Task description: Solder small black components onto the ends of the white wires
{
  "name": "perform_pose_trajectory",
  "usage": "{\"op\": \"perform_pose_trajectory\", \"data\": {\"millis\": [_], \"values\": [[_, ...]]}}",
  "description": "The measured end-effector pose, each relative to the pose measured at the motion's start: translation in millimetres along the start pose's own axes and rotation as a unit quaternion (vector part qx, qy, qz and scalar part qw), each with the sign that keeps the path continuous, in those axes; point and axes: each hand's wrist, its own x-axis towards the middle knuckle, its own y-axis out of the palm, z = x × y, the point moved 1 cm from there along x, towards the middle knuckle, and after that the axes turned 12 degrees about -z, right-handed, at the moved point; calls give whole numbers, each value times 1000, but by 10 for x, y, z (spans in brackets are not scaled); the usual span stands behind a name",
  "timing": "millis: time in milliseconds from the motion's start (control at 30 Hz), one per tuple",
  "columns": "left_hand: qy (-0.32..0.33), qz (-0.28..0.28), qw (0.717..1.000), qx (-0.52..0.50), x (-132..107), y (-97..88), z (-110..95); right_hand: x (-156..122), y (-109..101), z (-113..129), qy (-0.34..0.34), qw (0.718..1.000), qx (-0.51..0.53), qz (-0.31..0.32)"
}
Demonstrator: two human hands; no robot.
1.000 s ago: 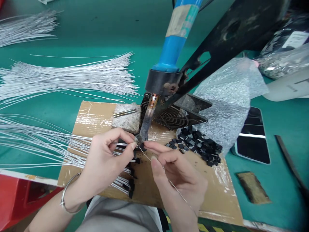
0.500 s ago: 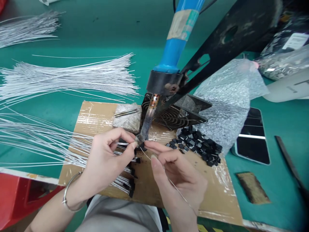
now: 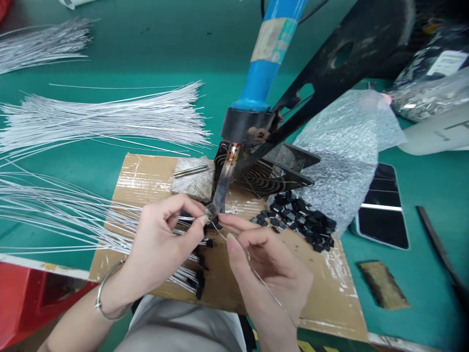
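While the left hand (image 3: 161, 239) pinches a small piece (image 3: 208, 215) (mostly hidden by its fingertips) at the tip of one blue-handled soldering iron (image 3: 256, 83), the right hand (image 3: 271, 274) holds one thin, bent metallic wire (image 3: 269, 291) between thumb and fingers, its end near that tip. A clear, crinkled plastic bag (image 3: 340, 142), its contents unclear, lies beside a heap of glossy black blocks (image 3: 302, 220), too many to count. Two slim metal rods (image 3: 190, 171) rest on one rough, greyish square pad (image 3: 192, 188) upon flat brown cardboard (image 3: 141, 176).
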Motion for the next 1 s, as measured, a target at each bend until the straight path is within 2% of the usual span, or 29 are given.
{"op": "perform_pose_trajectory", "data": {"millis": [1000], "values": [[-6,3,1000,3,10,6,-19,-1,4,-15,-17,1000,-16,-1]]}}
